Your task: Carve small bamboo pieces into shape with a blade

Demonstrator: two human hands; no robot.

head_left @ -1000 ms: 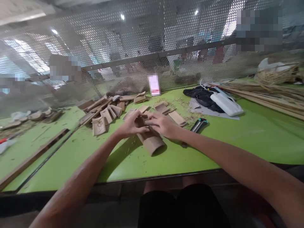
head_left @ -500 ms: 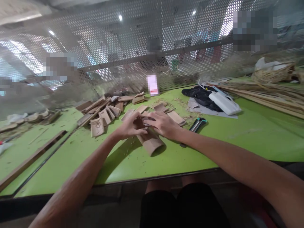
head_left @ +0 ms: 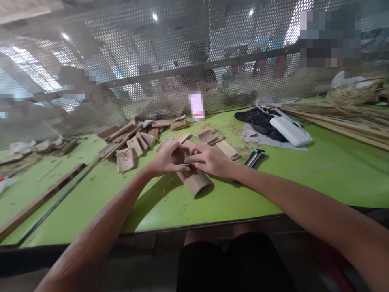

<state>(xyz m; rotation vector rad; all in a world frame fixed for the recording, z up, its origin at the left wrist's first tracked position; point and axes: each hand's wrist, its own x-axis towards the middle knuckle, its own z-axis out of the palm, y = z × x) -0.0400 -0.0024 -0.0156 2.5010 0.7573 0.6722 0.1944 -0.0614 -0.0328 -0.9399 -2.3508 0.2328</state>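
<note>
Both hands meet over a half-round piece of bamboo (head_left: 196, 184), which lies curved side up on the green table. My left hand (head_left: 162, 160) curls its thumb and fingers around a smaller curved bamboo piece (head_left: 178, 155), largely covered by the hand. My right hand (head_left: 212, 160) pinches a thin greyish strip (head_left: 195, 159) against that piece, near the left thumb tip. What the strip is made of cannot be made out. Just right of the right wrist lies a utility knife (head_left: 255, 157) with a black and teal handle.
Cut bamboo pieces (head_left: 138, 145) are heaped behind the left hand. A long wooden strip (head_left: 42, 200) lies at left. Black cloth (head_left: 261, 123) and a white power bank (head_left: 291, 130) sit at back right, near long bamboo strips (head_left: 346, 121). A perforated metal screen (head_left: 170, 52) stands behind.
My right fingers have shifted and straightened a little, so the thin strip shows more plainly. My left hand and the large bamboo piece stay nearly in place.
</note>
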